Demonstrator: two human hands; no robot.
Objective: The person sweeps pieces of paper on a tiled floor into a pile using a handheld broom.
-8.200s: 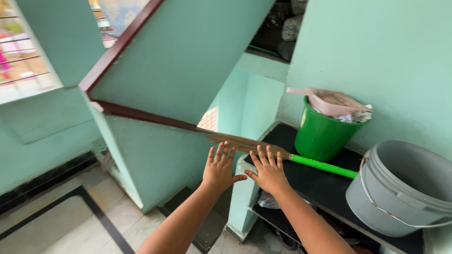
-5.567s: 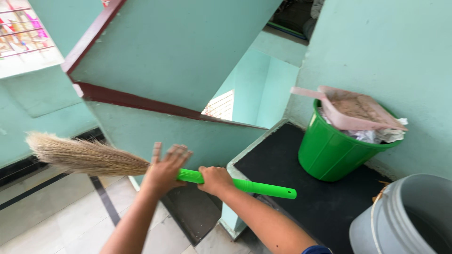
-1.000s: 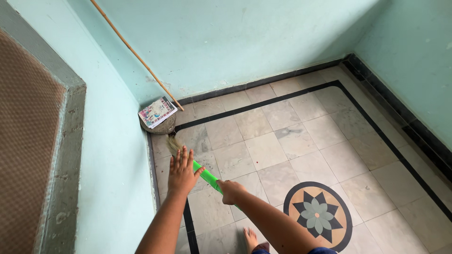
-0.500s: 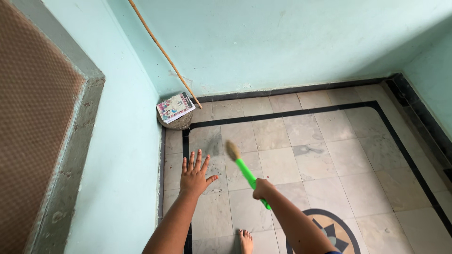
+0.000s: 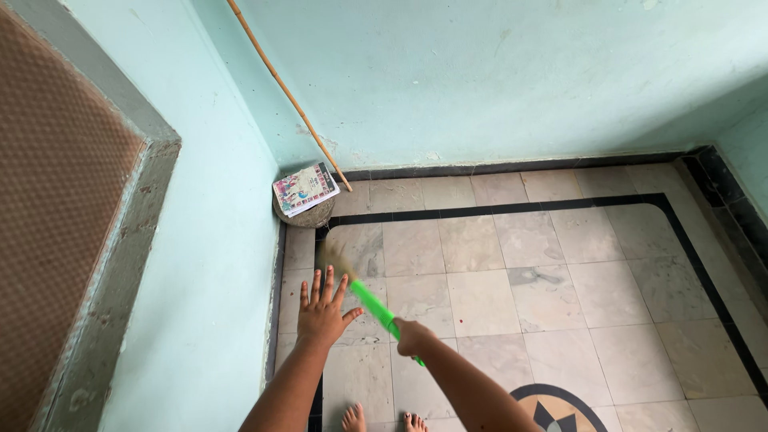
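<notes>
Since half a second ago, the broom has been swung leftward, its blurred bristles now near the wall-side tiles. The left hand is spread flat, grasping nothing; the right hand is clenched round the green handle. No containers are seen; a booklet rests on a corner stone.

broom head blurred (partly behind left hand); feet cut off.
</notes>
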